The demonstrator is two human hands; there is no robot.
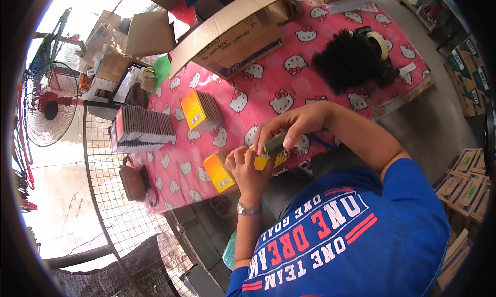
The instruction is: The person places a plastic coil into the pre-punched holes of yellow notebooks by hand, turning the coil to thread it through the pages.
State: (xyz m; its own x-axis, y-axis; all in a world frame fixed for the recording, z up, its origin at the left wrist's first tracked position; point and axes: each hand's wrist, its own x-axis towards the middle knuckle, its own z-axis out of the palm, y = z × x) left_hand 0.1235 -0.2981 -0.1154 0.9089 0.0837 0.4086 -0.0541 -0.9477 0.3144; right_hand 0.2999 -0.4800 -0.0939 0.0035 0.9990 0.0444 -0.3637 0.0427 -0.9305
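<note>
Standing here, I'd take the mid yellow stack (pixel 204 111) as my marker. L of it: long row of dark-edged pads (pixel 147 126), closely packed on the pink-covered table (pixel 178 186); prob. the bigger batch, tho' can't tell if done or waiting. L and nearer the person: brown pouch (pixel 133 180) at the table edge, contents not visible. The marker itself is a neat pile, yellow cover up, nobody touching it. Just nearer the person, small yellow pile (pixel 219 172) by the L wrist, prob. same kind.

Beyond the marker and a bit R: big open carton (pixel 237 46), flap folded out; can't see what's in it, & can't tell if the red bit (pixel 183 12) near its flaps is inside.

R of the marker, nearer the person: the work. L hand (pixel 248 170) has fingers curled by the yellow piece (pixel 262 162); can't tell what it's clamped on. R hand (pixel 294 129) grips a grey-green item (pixel 275 145), its tip at the L fingers; hands close together. I'd say mid-job: this pc. unfinished, piles suggest a repeat run, no. left unclear.

Far R of the marker: black bristly bundle (pixel 343 62), pale tape roll (pixel 380 43) by it; farther R, off the table, stacked cartons (pixel 469 186), look shut, contents unknown.
</note>
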